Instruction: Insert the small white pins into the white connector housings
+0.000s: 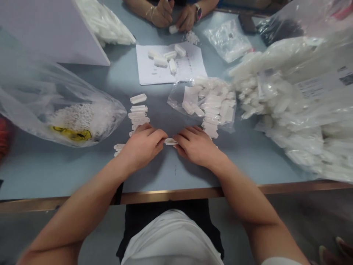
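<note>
Between my two hands, just above the table, is a small white plastic piece (171, 141) with a row of slots or marks along its face. My left hand (145, 145) pinches its left end, fingers curled. At the other end my right hand (194, 143) grips it, covering that part. A column of similar white plastic pieces (138, 115) lies beyond my left hand, and a few more (119, 148) lie by its wrist. Past my right hand, a stack of white pieces (211, 123) spills from an open clear bag (179, 96).
Across the table a co-worker's hands (173, 16) hold a white piece over a paper sheet (149, 75) bearing several white parts. On the left lies a clear bag of small white parts (79, 117) with something yellow inside. Large bags of white parts (298, 110) fill the right side.
</note>
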Demonstrator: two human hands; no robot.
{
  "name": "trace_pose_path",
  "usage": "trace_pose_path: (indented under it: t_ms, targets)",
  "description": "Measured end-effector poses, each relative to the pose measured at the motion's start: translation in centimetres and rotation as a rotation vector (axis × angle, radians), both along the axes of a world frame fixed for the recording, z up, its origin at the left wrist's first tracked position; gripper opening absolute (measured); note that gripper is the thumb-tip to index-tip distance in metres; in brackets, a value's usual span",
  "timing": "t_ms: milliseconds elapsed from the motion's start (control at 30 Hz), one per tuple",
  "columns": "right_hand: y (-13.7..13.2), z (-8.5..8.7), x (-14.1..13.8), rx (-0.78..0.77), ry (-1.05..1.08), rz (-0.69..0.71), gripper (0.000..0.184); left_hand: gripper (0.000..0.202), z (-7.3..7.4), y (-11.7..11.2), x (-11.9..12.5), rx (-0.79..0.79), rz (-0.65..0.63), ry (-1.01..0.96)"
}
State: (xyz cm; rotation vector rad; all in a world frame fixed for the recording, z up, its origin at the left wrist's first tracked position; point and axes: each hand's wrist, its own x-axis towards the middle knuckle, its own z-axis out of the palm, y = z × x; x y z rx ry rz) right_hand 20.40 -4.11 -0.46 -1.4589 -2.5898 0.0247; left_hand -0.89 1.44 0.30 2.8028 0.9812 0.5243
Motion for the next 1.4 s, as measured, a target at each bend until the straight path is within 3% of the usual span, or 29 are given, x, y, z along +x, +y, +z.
trace_pose_path:
  t_ms: [467, 1100, 1400]
  targets:
    - [0.1, -0.1, 0.0, -0.017, 0.05, -0.02, 0.022, 0.017, 0.0, -0.1, 0.9, 0.075, 0.046, 0.082]
    - [0.2, -0.3, 0.1, -0.012, 0.091, 0.002, 0.022, 0.013, 0.4, -0.5, 1.3, 0.245, -0.041, 0.124]
    - [0.3, -0.2, 0.0, -0.022, 0.086, 0.001, 0.022, 0.015, 1.5, -1.3, 1.4, 0.26, -0.145, 0.223]
